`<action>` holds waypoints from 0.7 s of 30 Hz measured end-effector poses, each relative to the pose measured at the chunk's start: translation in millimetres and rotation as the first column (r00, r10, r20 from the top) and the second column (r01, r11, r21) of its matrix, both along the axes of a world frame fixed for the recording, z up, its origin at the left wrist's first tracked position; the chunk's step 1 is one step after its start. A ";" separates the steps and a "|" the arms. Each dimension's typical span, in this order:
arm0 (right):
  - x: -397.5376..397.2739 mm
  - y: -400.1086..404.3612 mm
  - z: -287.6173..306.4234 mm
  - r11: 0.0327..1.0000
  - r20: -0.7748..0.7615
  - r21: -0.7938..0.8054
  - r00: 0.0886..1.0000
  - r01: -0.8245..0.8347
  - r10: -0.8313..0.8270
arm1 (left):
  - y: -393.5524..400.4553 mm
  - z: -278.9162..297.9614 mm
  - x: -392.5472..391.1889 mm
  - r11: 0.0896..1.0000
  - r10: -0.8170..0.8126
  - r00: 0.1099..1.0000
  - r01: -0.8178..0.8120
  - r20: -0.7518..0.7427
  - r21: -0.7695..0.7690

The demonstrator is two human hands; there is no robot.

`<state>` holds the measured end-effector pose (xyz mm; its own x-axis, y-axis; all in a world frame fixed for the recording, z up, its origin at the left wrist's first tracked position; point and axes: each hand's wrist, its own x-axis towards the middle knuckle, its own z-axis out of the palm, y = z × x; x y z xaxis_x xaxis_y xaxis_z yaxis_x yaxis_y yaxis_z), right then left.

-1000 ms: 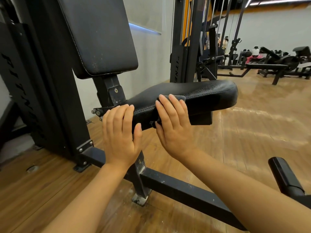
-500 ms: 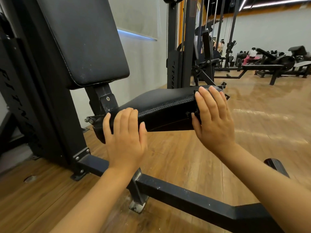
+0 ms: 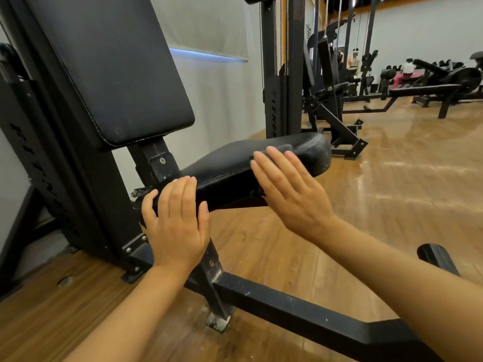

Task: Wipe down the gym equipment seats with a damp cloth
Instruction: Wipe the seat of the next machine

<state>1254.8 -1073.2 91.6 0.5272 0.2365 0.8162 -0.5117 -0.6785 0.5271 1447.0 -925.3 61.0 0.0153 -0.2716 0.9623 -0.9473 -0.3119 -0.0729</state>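
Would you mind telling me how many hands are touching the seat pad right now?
2. The left hand rests on the seat pad at its rear end, near the backrest post; the right hand presses a dark cloth against its side, toward the front.

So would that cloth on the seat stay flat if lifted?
Probably not. The cloth drapes over the seat edge under the right hand, so it looks floppy. It seems thin, likely light. Pressed by flat fingers, it probably slides easily on the smooth padding.

A gym: padded black machine seat (image 3: 235, 163) and backrest (image 3: 109, 69) at 10 o'clock, cable stations (image 3: 282, 74) at 12, benches (image 3: 423, 90) at 2, glossy wood floor (image 3: 392, 178) throughout.
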 end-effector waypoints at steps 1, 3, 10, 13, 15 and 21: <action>-8.6 -5.4 0.1 1.000 0.014 -0.006 1.000 0.006 -0.006 | 0.6 1.7 -1.3 1.000 0.015 1.000 -0.015 0.002 0.007; -19.9 -12.2 -0.3 1.000 0.048 0.003 0.999 -0.008 0.008 | 2.2 4.8 -3.7 0.998 0.058 0.998 -0.059 0.022 0.023; -49.9 -38.5 0.8 0.895 0.238 0.322 0.942 -0.307 0.238 | 6.7 8.0 -10.7 0.989 0.124 0.992 -0.123 0.000 0.085; -41.0 -33.9 -1.6 0.848 0.290 0.350 0.907 -0.397 0.305 | 2.8 10.0 -17.8 0.984 0.155 0.987 -0.150 -0.045 0.099; -34.5 -30.4 0.0 0.877 0.288 0.303 0.913 -0.372 0.288 | 1.1 10.0 -21.2 0.981 0.166 0.984 -0.158 -0.069 0.108; -10.2 -13.9 6.5 0.979 0.031 0.019 0.979 -0.201 0.201 | -2.2 7.2 -25.6 0.975 0.203 0.975 -0.192 -0.093 0.115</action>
<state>1244.7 -1087.1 98.1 0.4468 0.3170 0.8366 -0.3786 -0.7803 0.4978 1421.4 -927.5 68.3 0.1771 -0.3527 0.9188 -0.8717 -0.4896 -0.0199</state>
